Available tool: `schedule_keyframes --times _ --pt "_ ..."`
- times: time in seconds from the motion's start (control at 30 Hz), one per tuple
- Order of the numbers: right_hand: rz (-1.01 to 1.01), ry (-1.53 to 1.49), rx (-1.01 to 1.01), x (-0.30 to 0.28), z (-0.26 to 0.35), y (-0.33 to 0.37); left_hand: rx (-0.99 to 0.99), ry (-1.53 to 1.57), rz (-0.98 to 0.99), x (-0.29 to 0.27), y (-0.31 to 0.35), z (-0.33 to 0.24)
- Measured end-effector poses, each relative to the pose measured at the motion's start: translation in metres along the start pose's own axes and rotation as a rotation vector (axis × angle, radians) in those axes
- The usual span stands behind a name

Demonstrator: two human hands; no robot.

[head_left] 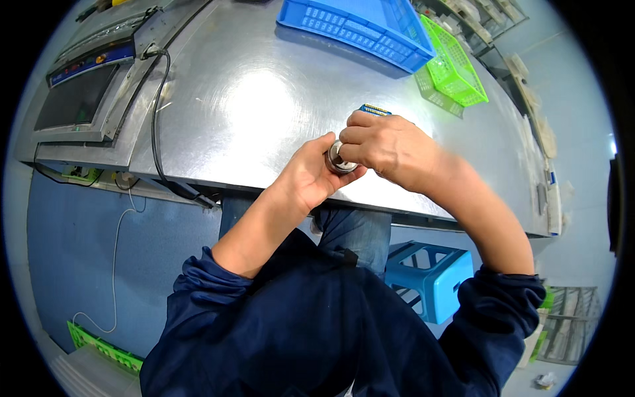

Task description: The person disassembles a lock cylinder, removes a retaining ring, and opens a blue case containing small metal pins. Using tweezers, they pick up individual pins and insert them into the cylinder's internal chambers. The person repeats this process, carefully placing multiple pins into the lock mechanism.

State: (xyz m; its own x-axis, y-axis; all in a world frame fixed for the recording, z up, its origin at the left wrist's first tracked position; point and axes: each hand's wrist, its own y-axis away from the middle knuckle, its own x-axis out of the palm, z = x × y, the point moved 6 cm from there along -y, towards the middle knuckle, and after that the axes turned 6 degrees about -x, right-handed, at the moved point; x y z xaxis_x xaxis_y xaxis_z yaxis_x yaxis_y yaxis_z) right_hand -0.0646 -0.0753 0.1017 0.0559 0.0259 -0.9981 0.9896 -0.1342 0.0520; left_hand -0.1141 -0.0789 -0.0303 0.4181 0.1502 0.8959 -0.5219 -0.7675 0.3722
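Near the table's front edge, my left hand (313,173) is wrapped round a small round metal piece (334,159) with a shiny rim. Its upper face is turned partly toward me and looks pale inside. My right hand (390,149) is bent over it, with thumb and fingers pinched together at its opening. What those fingertips hold, if anything, is hidden. Just beyond the right knuckles shows a small blue thing with a row of yellow marks (376,110). The hand covers most of it, so I cannot tell whether it lies on the table.
The metal table (218,132) reflects a bright light. At its far side stand a blue crate (357,33) and a green basket (456,69). A machine with a dark panel (78,96) sits left, its black cable (157,112) hanging over the edge. A blue stool (430,274) stands below.
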Motion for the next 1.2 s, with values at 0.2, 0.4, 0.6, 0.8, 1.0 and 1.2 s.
schedule_keyframes --times 0.2,0.4,0.6,0.8,1.0,1.2 --pt "-0.081 0.045 -0.074 -0.007 0.002 0.001 0.007 -0.033 0.002 0.002 -0.002 0.001" --pt "-0.032 0.092 0.062 -0.004 -0.002 0.002 0.015 0.062 0.038 -0.005 -0.005 0.002" --pt "-0.081 -0.113 0.538 0.003 -0.021 0.002 0.041 0.081 0.029 -0.001 -0.003 0.001" --pt "-0.121 -0.076 0.182 0.004 -0.014 0.002 0.029 0.062 0.017 0.002 0.0 0.003" --pt "-0.018 -0.024 -0.035 0.004 -0.002 0.002 -0.01 0.006 0.039 0.002 0.0 0.0" --pt "-0.075 -0.027 -0.055 -0.001 -0.001 0.003 0.003 -0.013 -0.011 0.001 -0.002 0.0"
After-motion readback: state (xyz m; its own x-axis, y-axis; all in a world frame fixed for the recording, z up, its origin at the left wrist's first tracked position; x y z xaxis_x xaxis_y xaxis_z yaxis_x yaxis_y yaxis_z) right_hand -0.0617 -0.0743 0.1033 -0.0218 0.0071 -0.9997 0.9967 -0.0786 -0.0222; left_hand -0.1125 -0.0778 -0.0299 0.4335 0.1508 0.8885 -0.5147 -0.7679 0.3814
